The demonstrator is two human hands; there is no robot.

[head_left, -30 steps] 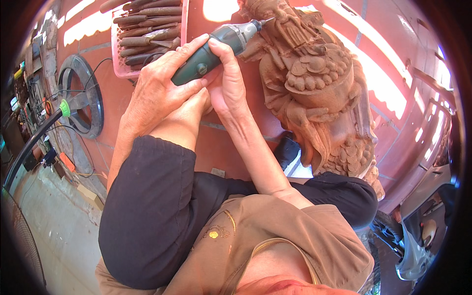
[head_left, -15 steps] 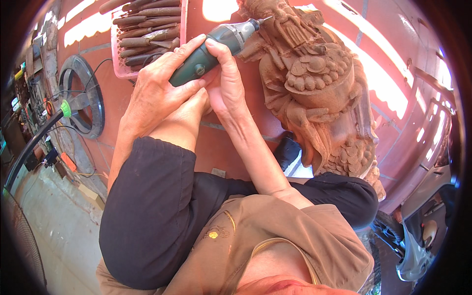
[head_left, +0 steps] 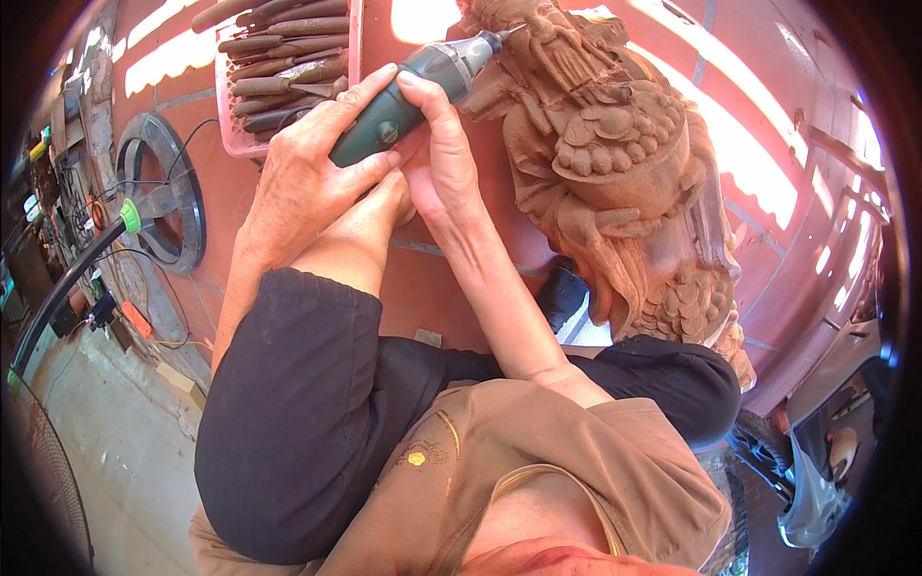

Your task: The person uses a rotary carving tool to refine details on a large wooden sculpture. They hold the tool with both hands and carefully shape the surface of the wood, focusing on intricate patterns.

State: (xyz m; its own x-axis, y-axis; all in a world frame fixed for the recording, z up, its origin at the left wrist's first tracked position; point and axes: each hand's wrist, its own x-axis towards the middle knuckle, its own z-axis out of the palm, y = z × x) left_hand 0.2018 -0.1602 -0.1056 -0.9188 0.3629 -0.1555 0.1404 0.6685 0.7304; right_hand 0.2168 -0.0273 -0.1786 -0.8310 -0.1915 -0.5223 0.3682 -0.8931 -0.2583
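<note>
At far ctr, L hand [head_left: 312, 149] + R hand [head_left: 447, 154] grip dark-green plastic rotary tool [head_left: 399, 110]. Wobble could skid it, gouging brown wood-like carved statue [head_left: 615, 230] on right.

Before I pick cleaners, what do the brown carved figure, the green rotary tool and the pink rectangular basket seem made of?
Brown carved figure: probably wood, matte, with carved folds; clay possible.
Green rotary tool: likely plastic body, smooth with soft highlights.
Pink rectangular basket: apparently plastic, thin perforated wall.
</note>
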